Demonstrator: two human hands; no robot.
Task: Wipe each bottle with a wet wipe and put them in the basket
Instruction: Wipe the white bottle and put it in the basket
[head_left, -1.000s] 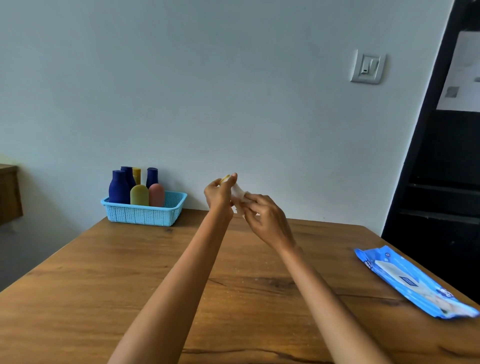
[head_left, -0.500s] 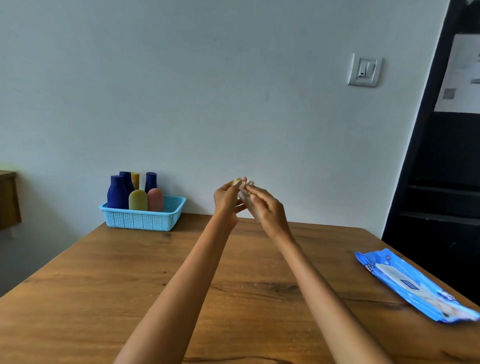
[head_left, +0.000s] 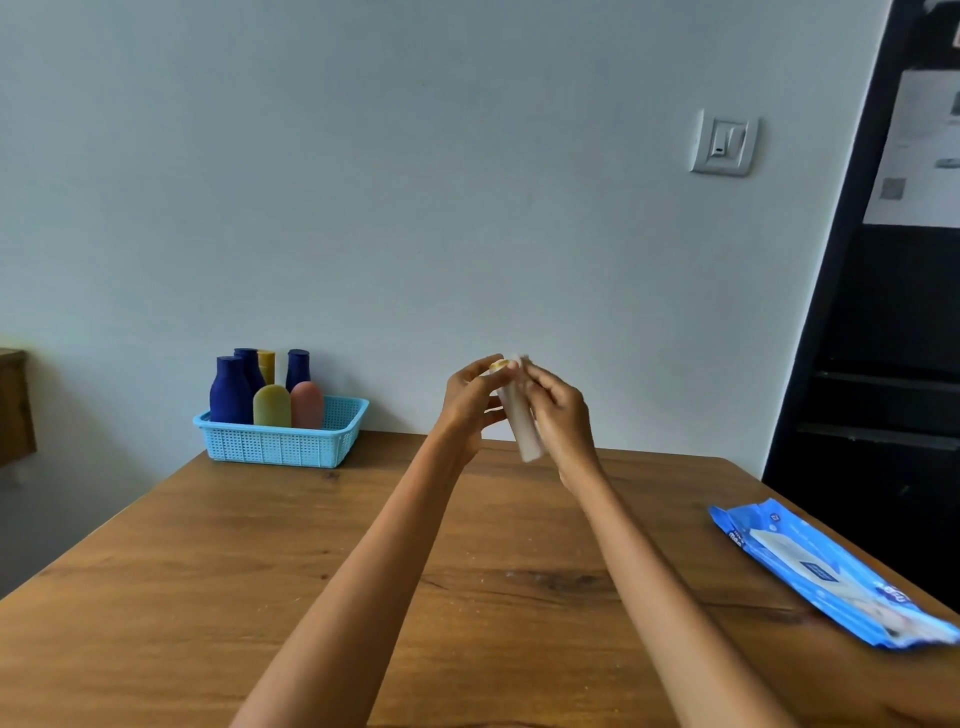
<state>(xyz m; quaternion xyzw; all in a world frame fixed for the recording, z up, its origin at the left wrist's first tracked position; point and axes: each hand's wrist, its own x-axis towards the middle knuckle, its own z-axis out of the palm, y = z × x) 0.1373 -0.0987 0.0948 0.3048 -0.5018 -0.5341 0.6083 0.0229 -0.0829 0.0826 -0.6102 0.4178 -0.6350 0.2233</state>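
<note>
White and slim, a small bottle (head_left: 521, 415) with a yellowish cap end sits raised above the desk (head_left: 260, 571), held between both hands. The left hand (head_left: 470, 402) grips it near the capped top, fingers curled around it. The right hand (head_left: 561, 415) closes on it from the other side, fingers pressing a pale wet wipe (head_left: 519, 361) against the bottle (the wipe is blurred, and only a scrap of it shows above the fingers). The bottle tilts slightly, its lower end pointing down toward the desk without touching it.

Farther out, at the far left corner of the desk against the wall, stands a light blue basket (head_left: 283, 447). It holds several upright bottles: dark blue bottles (head_left: 231, 389) at the back and left, a yellow-green bottle (head_left: 271, 406) and a pink bottle (head_left: 307, 405) in front. Near the right edge of the desk lies a blue wet wipe pack (head_left: 826, 571), flat, well apart from the hands. A light switch (head_left: 724, 143) is mounted on the wall above.
</note>
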